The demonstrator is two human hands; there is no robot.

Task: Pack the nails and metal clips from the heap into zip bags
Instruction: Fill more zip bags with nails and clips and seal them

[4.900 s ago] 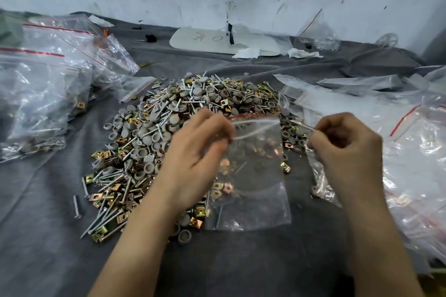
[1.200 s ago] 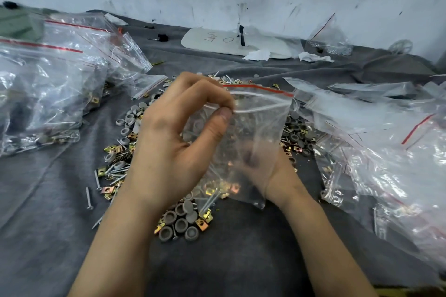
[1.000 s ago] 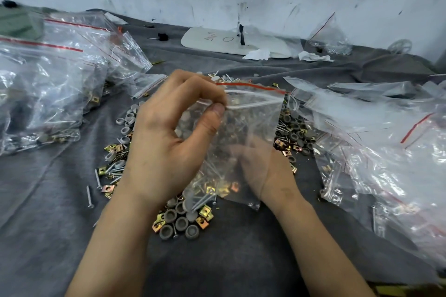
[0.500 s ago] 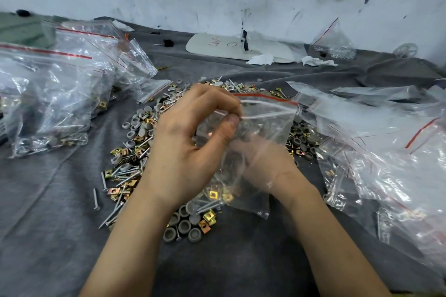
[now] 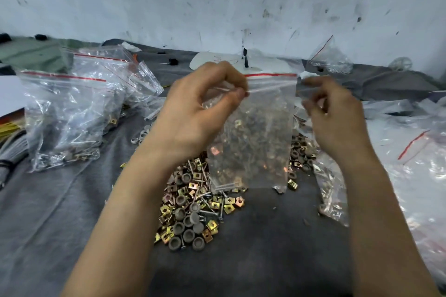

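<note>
zip bag (image 5: 253,132): above heap (image 5: 190,212), between hands
left hand (image 5: 193,113): pinches its top
right hand (image 5: 335,118): just beside, blurred, grip unclear

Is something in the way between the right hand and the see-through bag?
No, nothing I can see. The right hand is just beside the right edge of the zip bag, with only air between. The left hand pinches the bag's top left.

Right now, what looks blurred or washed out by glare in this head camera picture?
Head view: the right hand is smeared by motion blur, the left hand crisper; white glare flecks the clear red-striped plastic zip bag the left pinches; light is soft, without hard shadows.
</note>
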